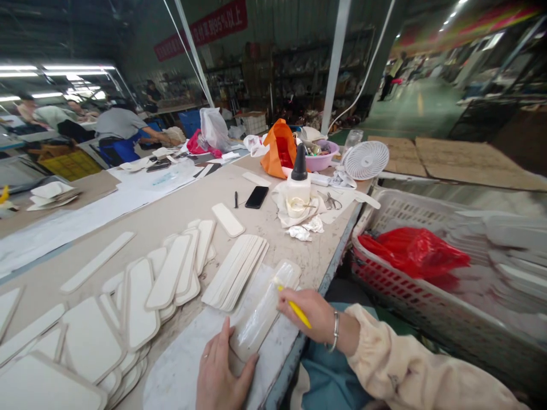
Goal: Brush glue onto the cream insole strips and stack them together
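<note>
In front of me lies a long panel with rounded corners, its surface wet and glossy. My right hand is closed round a yellow-handled brush, whose pale tip touches the panel near its far end. My left hand rests at the near end of that panel, thumb and fingers spread, fingertips at its edge. Just left of the panel is a neat stack of pale panels. Farther left, many similar panels overlap in loose heaps. White paper lies under the work.
Beyond the panel stand a white glue bottle with black nozzle, a phone, scissors, an orange bag and a small fan. At right, a basket holds a red plastic bag and panels. A co-worker bends over the far table.
</note>
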Demonstrator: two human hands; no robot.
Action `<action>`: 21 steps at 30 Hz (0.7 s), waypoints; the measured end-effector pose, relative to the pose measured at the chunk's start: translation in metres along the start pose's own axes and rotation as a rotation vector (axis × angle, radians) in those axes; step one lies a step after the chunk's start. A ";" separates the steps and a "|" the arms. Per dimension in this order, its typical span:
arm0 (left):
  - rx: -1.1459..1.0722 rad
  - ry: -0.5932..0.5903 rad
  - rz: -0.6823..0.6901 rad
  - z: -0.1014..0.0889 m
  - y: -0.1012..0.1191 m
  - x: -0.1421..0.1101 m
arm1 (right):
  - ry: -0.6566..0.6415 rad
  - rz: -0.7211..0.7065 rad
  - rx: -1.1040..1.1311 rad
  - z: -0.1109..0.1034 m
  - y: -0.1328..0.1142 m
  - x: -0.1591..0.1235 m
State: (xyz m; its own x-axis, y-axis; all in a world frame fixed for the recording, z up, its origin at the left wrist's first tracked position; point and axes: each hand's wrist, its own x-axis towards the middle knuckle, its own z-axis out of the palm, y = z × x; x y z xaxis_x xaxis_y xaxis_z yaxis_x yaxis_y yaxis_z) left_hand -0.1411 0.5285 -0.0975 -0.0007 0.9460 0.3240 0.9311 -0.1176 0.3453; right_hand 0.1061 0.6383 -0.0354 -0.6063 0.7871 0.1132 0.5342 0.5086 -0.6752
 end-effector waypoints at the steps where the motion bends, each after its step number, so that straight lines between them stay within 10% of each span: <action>1: 0.003 0.002 -0.001 0.000 0.000 0.000 | 0.036 0.060 -0.038 -0.005 0.006 0.002; 8: -0.019 0.002 0.002 0.001 0.001 0.000 | -0.034 0.136 0.004 0.002 -0.006 -0.010; 13: -0.066 0.003 -0.016 -0.005 0.008 -0.001 | -0.201 0.147 0.587 0.023 -0.039 -0.020; 21: -0.118 -0.068 -0.078 -0.014 0.019 0.003 | -0.145 0.439 1.212 0.047 -0.026 0.009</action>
State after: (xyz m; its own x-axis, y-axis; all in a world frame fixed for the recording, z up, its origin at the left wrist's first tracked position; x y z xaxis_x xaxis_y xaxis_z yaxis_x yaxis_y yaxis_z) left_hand -0.1284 0.5252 -0.0774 -0.0433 0.9715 0.2330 0.8799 -0.0734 0.4695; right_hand 0.0588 0.6152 -0.0511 -0.6163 0.7228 -0.3127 -0.1207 -0.4790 -0.8695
